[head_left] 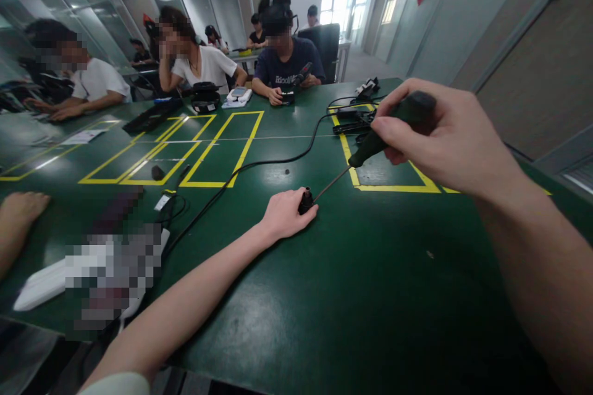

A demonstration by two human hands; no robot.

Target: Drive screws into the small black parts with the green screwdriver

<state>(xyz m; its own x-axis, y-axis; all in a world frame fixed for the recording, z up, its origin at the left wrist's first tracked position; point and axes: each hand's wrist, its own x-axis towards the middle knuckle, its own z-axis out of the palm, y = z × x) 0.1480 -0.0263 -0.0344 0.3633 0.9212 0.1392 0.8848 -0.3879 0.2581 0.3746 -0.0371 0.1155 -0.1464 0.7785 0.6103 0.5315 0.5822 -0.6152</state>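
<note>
My left hand (288, 213) rests low over the green table, its fingers closed around a small black part (306, 201) with a short round stub on top. What kind of part it is, I cannot make out. My right hand (440, 129) grips the dark handle of a screwdriver (368, 148). From the handle the thin metal shaft slants down to the left, and its tip meets or nearly meets the right side of the black part. Contact at the tip is too small to tell. My fingers hide part of the black part.
Yellow tape (250, 145) marks rectangles on the green table (370, 271). A black cable (278, 161) runs across it to dark items (352, 120) at the back right. White and blurred objects (60, 278) lie at left, near another person's hand (23, 210). Several people sit opposite.
</note>
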